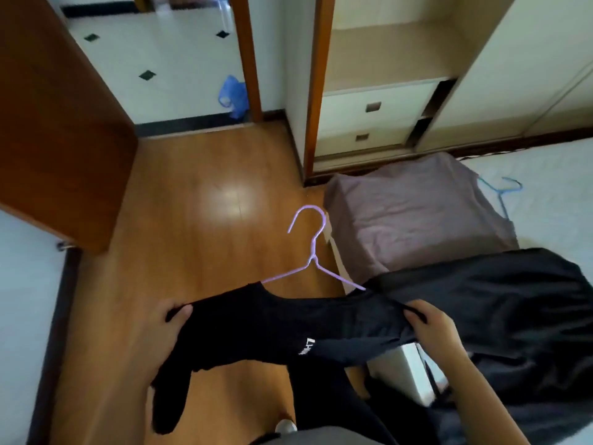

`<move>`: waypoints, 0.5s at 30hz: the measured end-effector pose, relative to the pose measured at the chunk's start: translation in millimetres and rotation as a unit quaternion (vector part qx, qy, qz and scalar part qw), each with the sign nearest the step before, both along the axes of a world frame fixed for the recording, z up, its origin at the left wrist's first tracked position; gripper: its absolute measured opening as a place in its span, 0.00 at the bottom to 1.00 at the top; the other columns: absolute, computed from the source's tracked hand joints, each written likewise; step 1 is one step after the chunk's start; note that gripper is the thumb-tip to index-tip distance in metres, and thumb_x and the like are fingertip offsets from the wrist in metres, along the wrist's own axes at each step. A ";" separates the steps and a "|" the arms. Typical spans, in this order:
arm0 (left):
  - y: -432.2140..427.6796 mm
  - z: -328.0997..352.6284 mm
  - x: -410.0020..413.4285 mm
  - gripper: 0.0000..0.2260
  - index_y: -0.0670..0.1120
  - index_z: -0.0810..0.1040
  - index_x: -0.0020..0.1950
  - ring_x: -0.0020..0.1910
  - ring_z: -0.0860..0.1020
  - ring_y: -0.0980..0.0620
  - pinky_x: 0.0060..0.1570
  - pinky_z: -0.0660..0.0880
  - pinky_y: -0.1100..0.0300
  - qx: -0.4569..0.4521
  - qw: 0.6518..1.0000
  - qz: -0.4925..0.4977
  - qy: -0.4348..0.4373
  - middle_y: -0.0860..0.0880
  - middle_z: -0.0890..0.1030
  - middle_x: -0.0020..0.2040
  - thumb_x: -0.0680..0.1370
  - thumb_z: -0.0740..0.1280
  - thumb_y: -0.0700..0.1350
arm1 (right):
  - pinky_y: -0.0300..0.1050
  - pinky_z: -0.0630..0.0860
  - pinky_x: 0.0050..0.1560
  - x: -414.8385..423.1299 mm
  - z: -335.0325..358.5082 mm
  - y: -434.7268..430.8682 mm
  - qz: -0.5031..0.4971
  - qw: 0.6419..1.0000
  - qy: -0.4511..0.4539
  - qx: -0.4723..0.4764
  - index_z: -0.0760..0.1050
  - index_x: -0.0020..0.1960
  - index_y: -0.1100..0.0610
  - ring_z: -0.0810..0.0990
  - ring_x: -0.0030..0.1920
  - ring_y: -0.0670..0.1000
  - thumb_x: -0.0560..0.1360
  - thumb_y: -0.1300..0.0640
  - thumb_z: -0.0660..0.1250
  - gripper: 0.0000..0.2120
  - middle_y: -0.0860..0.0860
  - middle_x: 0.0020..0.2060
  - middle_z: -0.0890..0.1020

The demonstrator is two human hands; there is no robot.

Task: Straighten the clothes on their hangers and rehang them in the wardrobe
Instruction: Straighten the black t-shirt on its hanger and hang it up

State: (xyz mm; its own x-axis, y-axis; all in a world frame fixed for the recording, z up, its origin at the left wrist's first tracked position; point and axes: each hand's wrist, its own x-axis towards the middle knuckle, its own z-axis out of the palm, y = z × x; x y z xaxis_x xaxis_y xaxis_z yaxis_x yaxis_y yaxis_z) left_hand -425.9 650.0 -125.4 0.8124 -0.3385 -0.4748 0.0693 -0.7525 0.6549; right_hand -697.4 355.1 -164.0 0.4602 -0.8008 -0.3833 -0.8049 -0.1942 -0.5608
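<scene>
While stretched level between both hands, spans the near view left to right: black top [288, 322], long axis crosswise, white chest lettering facing up. Pinched at one shoulder end by the left hand [175, 316], fingers and thumb closed on the cloth; clamped at the other end by the right hand [430, 322], fingers curled round a bunched fold. Just beyond the knuckles, purple hanger [313, 248], arms reaching into the neck opening, seating not fully clear, hook pointing away over the floor. Sits about midway between the hands, touched by neither. Probably calls for one hand to let go and reach forward for that hook. Further right, dark garment [513, 300], then mauve garment [417, 213] and blue hanger [502, 194]. Farthest, open wardrobe [385, 59] with drawers [372, 107].
</scene>
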 end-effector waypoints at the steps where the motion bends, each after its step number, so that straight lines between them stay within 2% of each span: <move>1: -11.1 1.5 16.1 0.09 0.41 0.75 0.52 0.47 0.74 0.48 0.48 0.67 0.55 0.005 1.000 0.005 -0.003 0.45 0.77 0.46 0.78 0.60 0.45 | 0.41 0.66 0.46 19.3 -2.8 -15.0 0.002 1.000 -0.011 0.001 0.79 0.49 0.61 0.77 0.46 0.53 0.74 0.64 0.63 0.07 0.51 0.41 0.78; 4: -51.7 15.0 65.5 0.08 0.41 0.76 0.48 0.45 0.75 0.44 0.42 0.67 0.55 0.018 0.999 0.002 -0.038 0.45 0.76 0.41 0.78 0.60 0.43 | 0.41 0.66 0.46 75.2 -5.0 -61.3 0.026 0.999 -0.025 0.017 0.79 0.51 0.61 0.76 0.46 0.53 0.75 0.63 0.63 0.08 0.54 0.43 0.80; 6: -82.1 33.0 96.7 0.06 0.42 0.74 0.45 0.42 0.73 0.46 0.37 0.64 0.58 0.017 0.997 -0.007 -0.071 0.49 0.74 0.37 0.78 0.60 0.42 | 0.41 0.66 0.46 108.6 0.8 -93.5 0.028 0.999 -0.025 0.023 0.79 0.51 0.62 0.76 0.46 0.53 0.75 0.63 0.63 0.08 0.55 0.43 0.81; 9: -130.7 57.2 140.8 0.08 0.47 0.73 0.40 0.38 0.72 0.52 0.35 0.64 0.60 -0.001 0.993 -0.022 -0.118 0.52 0.74 0.36 0.78 0.60 0.42 | 0.43 0.65 0.43 157.8 15.1 -143.6 0.025 0.999 -0.043 0.007 0.79 0.48 0.63 0.78 0.47 0.57 0.75 0.63 0.64 0.07 0.57 0.40 0.80; 11: -159.6 67.8 165.9 0.11 0.51 0.70 0.36 0.36 0.72 0.52 0.33 0.64 0.60 -0.009 0.990 -0.036 -0.138 0.52 0.73 0.35 0.78 0.60 0.43 | 0.44 0.66 0.43 188.9 23.5 -176.5 0.032 0.998 -0.046 -0.010 0.79 0.48 0.65 0.79 0.48 0.59 0.75 0.63 0.63 0.07 0.59 0.42 0.81; 15: -205.5 74.8 211.7 0.10 0.51 0.70 0.37 0.36 0.72 0.52 0.33 0.64 0.59 -0.016 0.989 -0.033 -0.141 0.49 0.74 0.36 0.79 0.59 0.45 | 0.44 0.66 0.46 243.4 37.2 -229.5 0.029 0.997 -0.062 -0.041 0.79 0.52 0.62 0.77 0.48 0.56 0.76 0.63 0.62 0.09 0.57 0.45 0.80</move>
